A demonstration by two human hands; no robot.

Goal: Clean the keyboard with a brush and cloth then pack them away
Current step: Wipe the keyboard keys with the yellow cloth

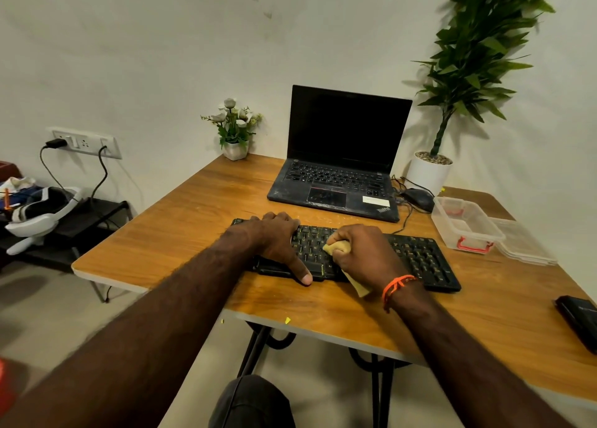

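1. Right hand (361, 253) is curled tight round a bunched yellow cloth (337, 248), pressing it down on the middle keys of the black keyboard (416, 256); a tail of the cloth hangs out below the wrist toward the near edge.
2. Left hand (277, 240) lies flat with straight fingers over the keyboard's left end, thumb reaching to the front edge, holding nothing. It seems to be steadying the board, which is the right job for it.
3. Keyboard sits on the worktop (181, 233) in front of the open laptop (342, 156), slightly angled, its cable running back toward the mouse (418, 198).
4. To wipe well, I would keep the left palm's weight on so the board does not skate, and draw the cloth along the rows rather than across them.
5. Light pressure is enough; a hard push could catch a keycap edge and lift it.
6. Tuck in the loose tail so it does not drag grit back over wiped keys.
7. Right-hand block of keys looks untouched by the cloth for now, so work that way next.
8. Clear box (465, 224) stands open just beyond the keyboard's right end, its lid (525, 246) beside it, ready for packing. No brush can be made out.
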